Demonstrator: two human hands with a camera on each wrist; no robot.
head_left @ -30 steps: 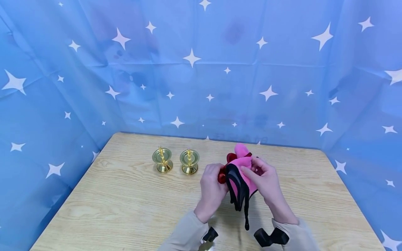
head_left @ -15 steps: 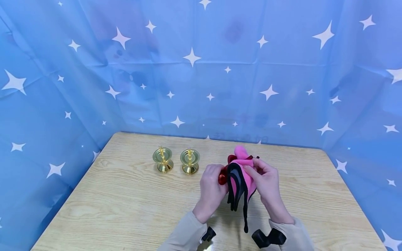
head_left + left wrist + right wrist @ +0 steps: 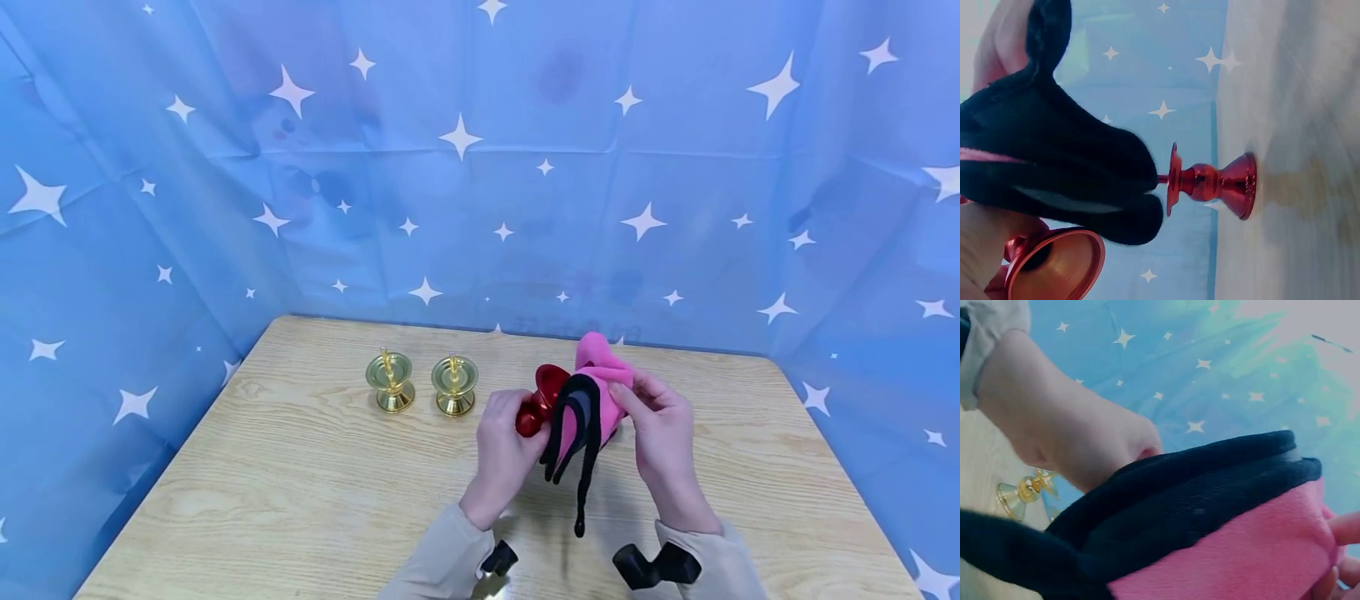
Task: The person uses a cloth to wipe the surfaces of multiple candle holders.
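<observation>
Since a moment ago, the right hand has shifted rightward with the pink cloth, baring more of the red holder. I see that hand pinching the cloth between thumb and fingers, while the left hand, fingers curled in, grips the red holder just beside it. Both forearms reach in from the near edge, hands raised above the worktop, right of two gold holders.

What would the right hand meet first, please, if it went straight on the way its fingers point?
First comes the pink cloth that the right hand pinches; past it, the red candle holder in the left hand looks next in line, though depth is hard to judge.
</observation>
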